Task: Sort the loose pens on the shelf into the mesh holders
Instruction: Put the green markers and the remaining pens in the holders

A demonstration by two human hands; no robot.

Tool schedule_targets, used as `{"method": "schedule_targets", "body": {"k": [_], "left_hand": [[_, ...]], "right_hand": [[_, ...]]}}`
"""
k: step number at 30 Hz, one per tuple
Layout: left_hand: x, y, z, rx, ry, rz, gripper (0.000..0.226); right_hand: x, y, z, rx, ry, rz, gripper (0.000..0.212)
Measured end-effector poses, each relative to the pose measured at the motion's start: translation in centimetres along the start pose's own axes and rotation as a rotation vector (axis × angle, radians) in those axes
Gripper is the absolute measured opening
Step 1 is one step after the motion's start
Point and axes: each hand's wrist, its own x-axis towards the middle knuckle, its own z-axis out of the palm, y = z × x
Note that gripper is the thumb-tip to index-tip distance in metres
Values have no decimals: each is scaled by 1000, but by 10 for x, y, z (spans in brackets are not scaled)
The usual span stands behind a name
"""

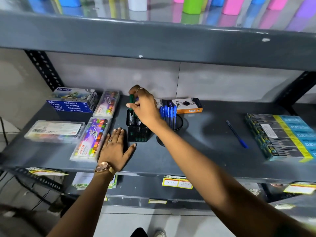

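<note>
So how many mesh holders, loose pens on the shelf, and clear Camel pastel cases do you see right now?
Mesh holders: 2, square and round
Loose pens on the shelf: 1, blue
Clear Camel pastel cases: 2, back and front
Total: 5

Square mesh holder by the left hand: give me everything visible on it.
The square mesh holder is a black wire-mesh cup with straight sides, standing upright on the grey shelf. It holds several dark pens with green ends showing through the mesh. The right hand reaches over its top, pinching a green-capped pen into it. The left hand lies flat on the shelf close beside it; contact is unclear. The round holder sits just to its right.
</note>
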Motion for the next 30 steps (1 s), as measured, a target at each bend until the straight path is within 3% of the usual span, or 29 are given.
{"method": "schedule_targets", "body": {"k": [4,11,18,23,25,27,30], "left_hand": [[0,-1,1,-10,10,2,88],[1,1,1,-12,9,-1,87],[2,1,3,34,-13,12,89],[5,-1,10,102,-29,67,91],[6,-3,12,111,-21,82,93],[6,-5,12,117,-21,82,95],[5,-5,11,119,-15,71,95]], "right_hand": [[-6,5,7,-120,-64,53,27],[-12,2,0,-109,12,89,31],[-47,26,-44,148,373,129,10],[-83,72,-110,32,608,290,6],[-97,101,-136,-158,563,401,15],[-114,126,-156,-423,410,563,30],[-144,145,-178,-550,364,832,34]]}}
